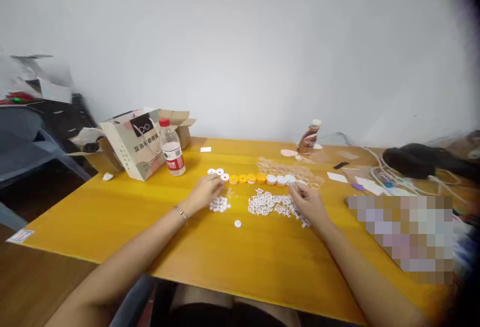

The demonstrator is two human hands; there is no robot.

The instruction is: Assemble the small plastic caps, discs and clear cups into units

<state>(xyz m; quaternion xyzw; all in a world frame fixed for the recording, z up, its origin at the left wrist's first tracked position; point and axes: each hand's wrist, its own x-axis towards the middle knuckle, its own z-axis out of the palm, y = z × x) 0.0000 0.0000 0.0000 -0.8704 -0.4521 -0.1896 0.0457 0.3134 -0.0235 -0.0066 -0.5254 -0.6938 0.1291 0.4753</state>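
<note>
- Head view, bench (262, 262): one, smooth yellow-brown top, carrying everything below.
- Left hand (206, 190): one, bare, metal bracelet (180, 212) at the wrist; fingers bent and drawn together beside the left end of the disc row; whether they grasp anything, cannot tell.
- Right hand (307, 201): one, bare; thumb and fingers bent at the right end of the row; whether they grasp anything, cannot tell.
- Yellow discs (242, 179): four, round, mid-row, between the hands.
- Left white discs (224, 177): three, round, flat, at the left end.
- Right white discs (281, 180): three in clear sight, round; further white partly hidden by the right hand.
- White openwork pieces (264, 202): one loose heap, too many to count, in front of the row.
- Small white pieces (219, 204): one cluster, rounded, uncounted, near the left hand.
- Single white disc (237, 223): one, apart, nearer the wearer.
- Clear rings (317, 182): many, thin, overlapping, behind the row.
- Bottles: two; clear bottle (173, 153), red cap, upright; brown bottle (309, 139), pale cap.
- Printed bag (133, 144): one, stiff, boxy, left of the clear bottle.
</note>
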